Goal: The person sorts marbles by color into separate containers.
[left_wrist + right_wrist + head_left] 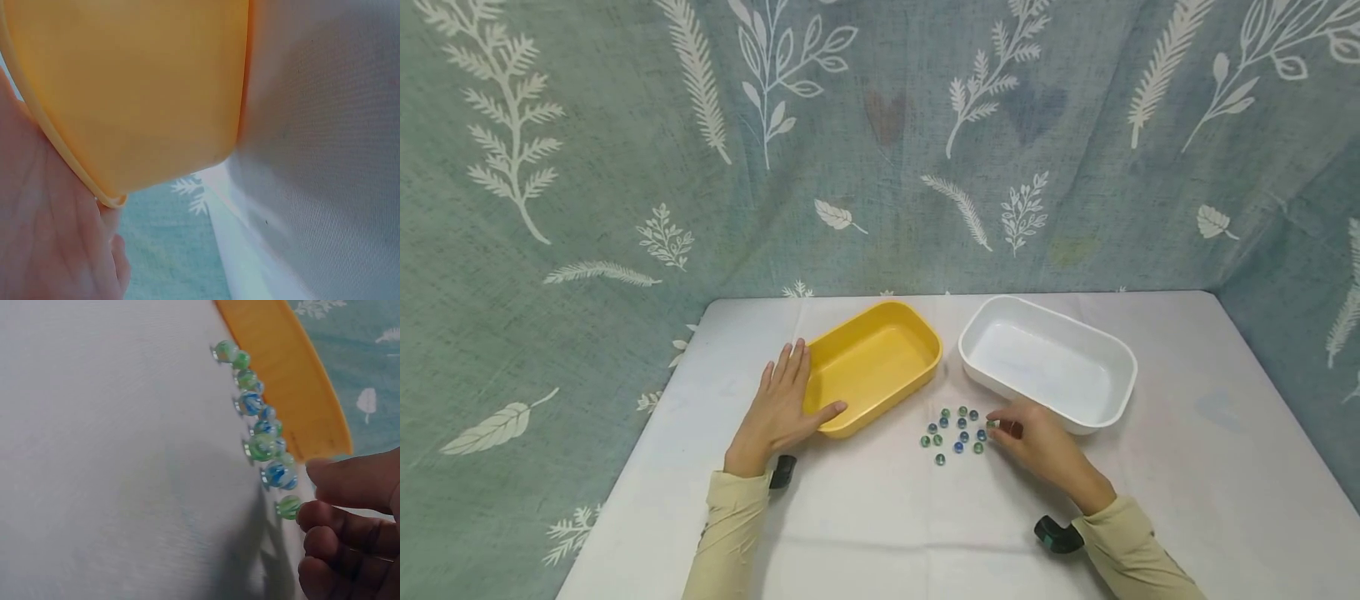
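Round green-and-blue glass marbles could be knocked toward the white cloth-covered table's near edge by a slip of the curled right hand (grip unclear), yellow plastic tub being touched by spread left hand.

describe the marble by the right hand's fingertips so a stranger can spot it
Start at the yellow tray and white tray: loose marbles lie just in front. Go to the right hand: the green marble at its fingertips is the rightmost in the head view.

On the table, left tray beside right tray, marbles in front of the gap between them.
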Demonstrator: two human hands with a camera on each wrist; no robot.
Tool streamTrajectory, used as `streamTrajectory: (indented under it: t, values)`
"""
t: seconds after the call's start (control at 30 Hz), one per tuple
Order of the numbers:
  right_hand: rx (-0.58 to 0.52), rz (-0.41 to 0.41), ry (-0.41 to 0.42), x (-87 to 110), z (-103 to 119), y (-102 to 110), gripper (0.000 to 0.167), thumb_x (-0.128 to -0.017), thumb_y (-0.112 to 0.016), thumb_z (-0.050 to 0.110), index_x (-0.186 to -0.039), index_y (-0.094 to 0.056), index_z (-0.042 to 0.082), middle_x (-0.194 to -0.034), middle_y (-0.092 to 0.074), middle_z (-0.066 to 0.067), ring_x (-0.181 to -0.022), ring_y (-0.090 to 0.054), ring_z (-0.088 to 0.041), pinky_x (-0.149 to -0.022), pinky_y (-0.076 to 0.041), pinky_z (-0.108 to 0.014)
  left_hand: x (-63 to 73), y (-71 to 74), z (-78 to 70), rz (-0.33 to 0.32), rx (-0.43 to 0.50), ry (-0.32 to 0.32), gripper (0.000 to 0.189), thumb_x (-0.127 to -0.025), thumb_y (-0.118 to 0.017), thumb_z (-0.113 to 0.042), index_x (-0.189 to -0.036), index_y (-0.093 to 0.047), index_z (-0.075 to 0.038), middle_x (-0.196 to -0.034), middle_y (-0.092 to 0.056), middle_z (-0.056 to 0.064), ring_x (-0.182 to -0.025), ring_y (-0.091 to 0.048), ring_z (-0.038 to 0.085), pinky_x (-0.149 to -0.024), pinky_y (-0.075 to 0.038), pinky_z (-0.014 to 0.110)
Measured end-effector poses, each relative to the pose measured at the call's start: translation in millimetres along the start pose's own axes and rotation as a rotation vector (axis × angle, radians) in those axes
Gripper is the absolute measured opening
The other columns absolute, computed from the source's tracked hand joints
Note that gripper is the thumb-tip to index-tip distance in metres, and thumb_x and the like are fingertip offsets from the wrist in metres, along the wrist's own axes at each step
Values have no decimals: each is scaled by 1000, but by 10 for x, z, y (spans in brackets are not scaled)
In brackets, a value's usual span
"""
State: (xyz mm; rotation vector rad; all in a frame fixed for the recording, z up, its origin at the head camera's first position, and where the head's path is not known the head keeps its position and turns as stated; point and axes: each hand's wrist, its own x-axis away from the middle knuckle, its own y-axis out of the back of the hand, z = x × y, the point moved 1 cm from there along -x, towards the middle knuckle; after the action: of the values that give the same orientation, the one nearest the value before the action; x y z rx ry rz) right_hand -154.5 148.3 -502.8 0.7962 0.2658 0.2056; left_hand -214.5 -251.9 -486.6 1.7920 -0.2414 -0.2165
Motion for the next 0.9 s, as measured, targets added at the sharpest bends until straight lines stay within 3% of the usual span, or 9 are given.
streamTrajectory:
  t: [0.53,0.9]
  values:
    - [25,34,19,-7,-51,-99,18,-85,-82,7,-102,-82,5,-71,-62,8,-65,-48,0,-59,-44,-19,3,-7,1,21,-4,22,122,-87,-53,-83,-166,-2,-6,-177,4,9,-164,0,33,-132,-5,57]
    - [66,45,3,3,-13,-135,16,-85,-82,8,-100,-81,5,-78,-68,6,-70,-52,-3,-62,-46,-19,-1,-9,9,1,2,3,120,-88,-56,-79,-165,-7,-1,-176,0,14,-164,-3,37,-131,-8,61]
